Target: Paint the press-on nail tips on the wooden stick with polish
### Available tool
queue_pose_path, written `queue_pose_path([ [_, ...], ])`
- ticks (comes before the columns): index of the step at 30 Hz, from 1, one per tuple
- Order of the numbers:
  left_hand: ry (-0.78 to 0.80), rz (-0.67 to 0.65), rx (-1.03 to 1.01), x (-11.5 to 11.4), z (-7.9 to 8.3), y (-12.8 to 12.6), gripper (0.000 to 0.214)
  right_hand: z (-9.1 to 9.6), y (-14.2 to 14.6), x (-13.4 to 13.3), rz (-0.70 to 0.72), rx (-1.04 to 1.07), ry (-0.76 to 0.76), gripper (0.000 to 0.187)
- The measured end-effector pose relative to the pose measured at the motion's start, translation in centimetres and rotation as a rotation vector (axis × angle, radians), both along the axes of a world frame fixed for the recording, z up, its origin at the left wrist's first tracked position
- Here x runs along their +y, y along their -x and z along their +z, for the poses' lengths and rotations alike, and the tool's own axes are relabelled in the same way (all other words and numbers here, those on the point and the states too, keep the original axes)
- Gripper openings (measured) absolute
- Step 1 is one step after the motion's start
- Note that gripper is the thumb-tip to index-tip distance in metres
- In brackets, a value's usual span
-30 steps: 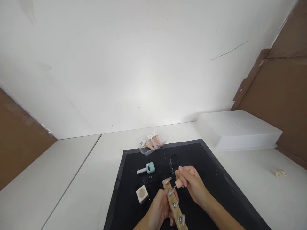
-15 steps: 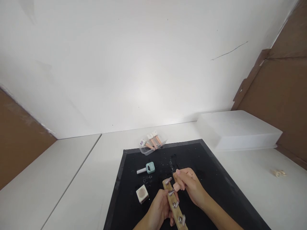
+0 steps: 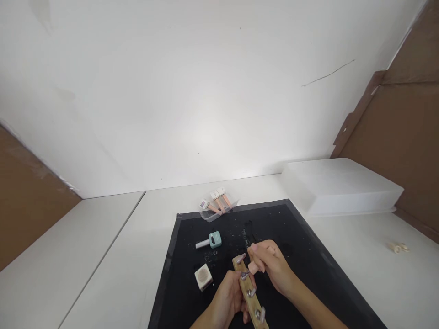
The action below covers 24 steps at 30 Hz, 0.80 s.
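Note:
My left hand [image 3: 229, 299] is closed around a wooden strip [image 3: 252, 304] that carries several small nail tips on metal holders. One nail tip [image 3: 244, 276] sits near my left fingertips. My right hand [image 3: 272, 265] pinches the pink cap of a nail polish brush [image 3: 253, 267], its bristle end at that nail tip. To the left of the strip a white square bottle [image 3: 203, 277] rests on the black mat [image 3: 270, 219]. Beyond it lies a teal nail polish bottle [image 3: 215, 240] with a silver-grey cap, on its side.
At the mat's back edge, a clear tray [image 3: 210, 217] holds several white bottles with pink caps. A translucent white bin [image 3: 346, 187] stands upside down at the right back. Small cream-coloured pieces [image 3: 398, 247] lie at the far right. Brown panels [image 3: 398, 137] flank the white table.
The brush in my right hand has shifted very slightly at the nail tip. My left hand and the wooden strip stay in place.

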<state>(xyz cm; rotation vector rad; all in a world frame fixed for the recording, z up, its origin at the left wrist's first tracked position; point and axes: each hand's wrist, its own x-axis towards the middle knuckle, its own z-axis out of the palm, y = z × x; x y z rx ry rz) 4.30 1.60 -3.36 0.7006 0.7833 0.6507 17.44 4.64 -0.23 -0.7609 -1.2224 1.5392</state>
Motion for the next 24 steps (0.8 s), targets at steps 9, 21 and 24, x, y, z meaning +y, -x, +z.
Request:
queue_pose_path([
  [9,0.016,0.000,0.043,0.15,0.26,-0.04,0.040,0.36,0.04,-0.06,-0.025,-0.017,-0.017,0.053],
  [21,-0.006,-0.010,0.065,0.03,0.32,0.00,0.042,0.79,-0.06,0.08,-0.097,0.057,-0.010,0.053],
  [24,-0.001,-0.002,0.036,0.09,0.23,-0.07,0.041,0.71,0.05,0.05,-0.090,0.033,-0.019,0.053],
])
